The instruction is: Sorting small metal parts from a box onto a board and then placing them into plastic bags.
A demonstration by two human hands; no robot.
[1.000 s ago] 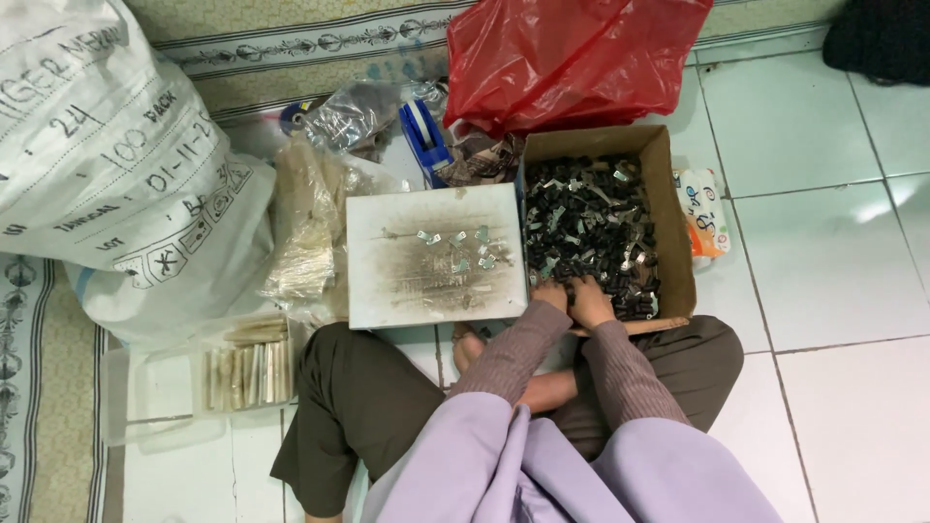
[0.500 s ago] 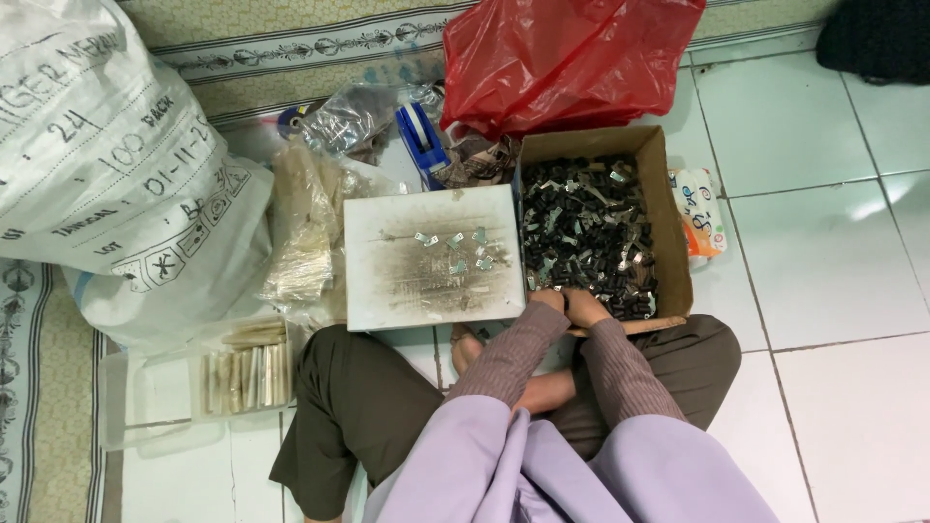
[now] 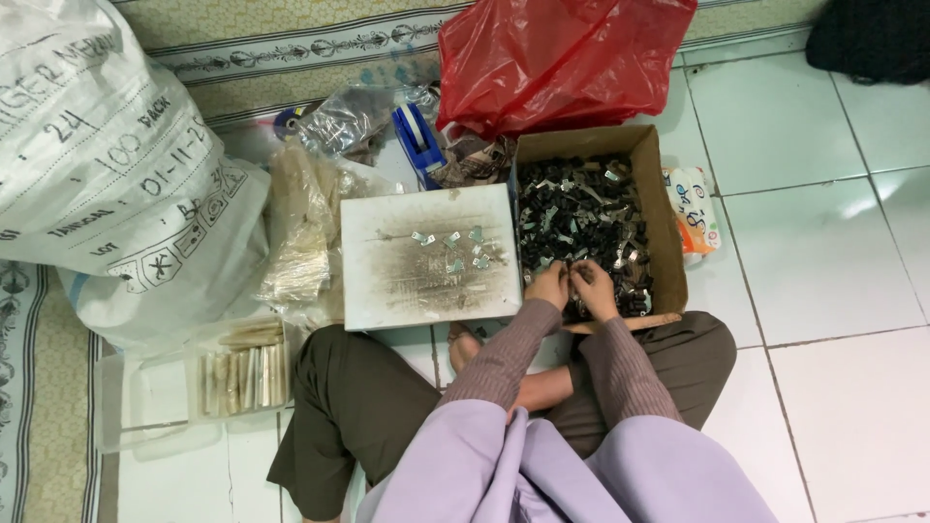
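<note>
Both my hands are together at the near edge of the cardboard box, right of centre in the frame — my left hand and my right hand touch, fingers curled over the heap of small dark metal clips, though I cannot tell whether either pinches one. I judge I'm picking and fitting pieces; next calls for carrying a finished one left to the stained white board, where a few silvery pieces lie.

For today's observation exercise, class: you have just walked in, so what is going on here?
A person sits cross-legged on a tiled floor, both hands together over a cardboard box full of small dark metal pieces. The left hand and right hand seem to work one small piece between the fingers. Beside the box, a worn white board carries a few small silvery pieces.
</note>
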